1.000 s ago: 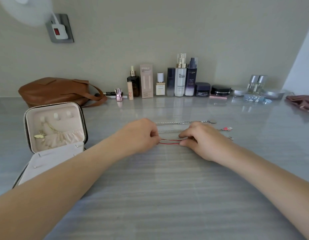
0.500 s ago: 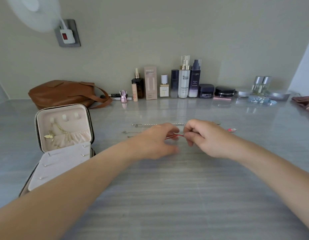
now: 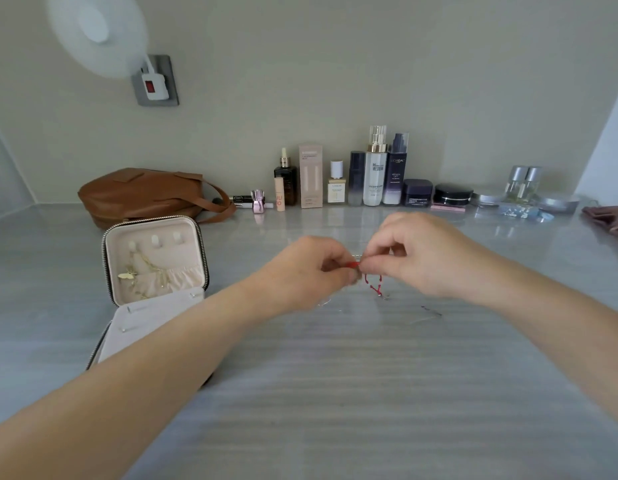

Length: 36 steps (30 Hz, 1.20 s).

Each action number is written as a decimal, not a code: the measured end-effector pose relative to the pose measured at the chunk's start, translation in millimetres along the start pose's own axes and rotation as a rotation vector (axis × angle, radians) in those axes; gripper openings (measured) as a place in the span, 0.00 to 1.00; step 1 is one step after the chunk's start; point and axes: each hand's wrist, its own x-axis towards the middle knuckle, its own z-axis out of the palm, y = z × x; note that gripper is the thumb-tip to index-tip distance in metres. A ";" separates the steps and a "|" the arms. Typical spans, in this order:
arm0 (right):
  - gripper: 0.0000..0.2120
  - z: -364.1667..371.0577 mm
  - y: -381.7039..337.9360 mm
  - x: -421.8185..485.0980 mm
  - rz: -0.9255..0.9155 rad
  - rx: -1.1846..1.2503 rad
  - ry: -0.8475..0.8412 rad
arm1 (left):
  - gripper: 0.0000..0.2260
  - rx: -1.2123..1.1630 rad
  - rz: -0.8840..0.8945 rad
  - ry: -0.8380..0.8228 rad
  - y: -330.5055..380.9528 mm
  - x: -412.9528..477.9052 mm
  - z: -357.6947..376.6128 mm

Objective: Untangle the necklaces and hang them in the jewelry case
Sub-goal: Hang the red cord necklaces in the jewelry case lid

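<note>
Left hand (image 3: pixel 311 271) and right hand (image 3: pixel 429 258) meet mid counter (image 3: pixel 335 393), each grip pinching the red necklace (image 3: pixel 374 285). Its loop dangles under the right hand, end blurred. Silver chains (image 3: pixel 431 310) on the counter are faint and partly hidden by the hands. Jewelry case (image 3: pixel 108 261) is open at left with a gold necklace (image 3: pixel 146 268) in its lid; the left forearm covers its near corner.

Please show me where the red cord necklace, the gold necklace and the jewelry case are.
red cord necklace (image 3: pixel 377 289): head view, on the hanging loop.
gold necklace (image 3: pixel 127 275): head view, on its pendant.
jewelry case (image 3: pixel 188 249): head view, on the bare lid lining.
</note>
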 end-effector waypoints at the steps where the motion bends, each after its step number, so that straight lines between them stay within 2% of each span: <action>1: 0.06 -3.5 -8.6 3.8 0.011 0.072 -0.008 | 0.02 -0.026 0.017 0.023 -0.5 -4.1 -5.0; 6: 0.07 -5.6 -44.9 22.8 0.030 0.268 -0.008 | 0.08 -0.263 0.028 0.056 -6.6 -27.5 -29.9; 10: 0.06 3.8 -61.4 28.9 0.052 0.268 -0.044 | 0.11 -0.366 -0.029 0.063 -15.4 -38.3 -36.1; 17: 0.08 10.5 -62.8 28.7 0.099 0.288 -0.072 | 0.09 -0.536 -0.105 0.050 -18.9 -44.2 -42.2; 24: 0.09 9.3 -61.9 28.6 0.098 0.407 -0.057 | 0.11 -0.450 -0.062 0.110 -19.6 -40.1 -47.8; 30: 0.07 29.3 -41.0 19.5 0.135 0.383 -0.189 | 0.13 -0.491 -0.089 0.194 -22.2 -40.2 -54.9; 36: 0.05 38.5 -13.7 8.3 0.191 0.314 -0.192 | 0.13 -0.221 -0.210 0.195 -27.4 -33.6 -54.3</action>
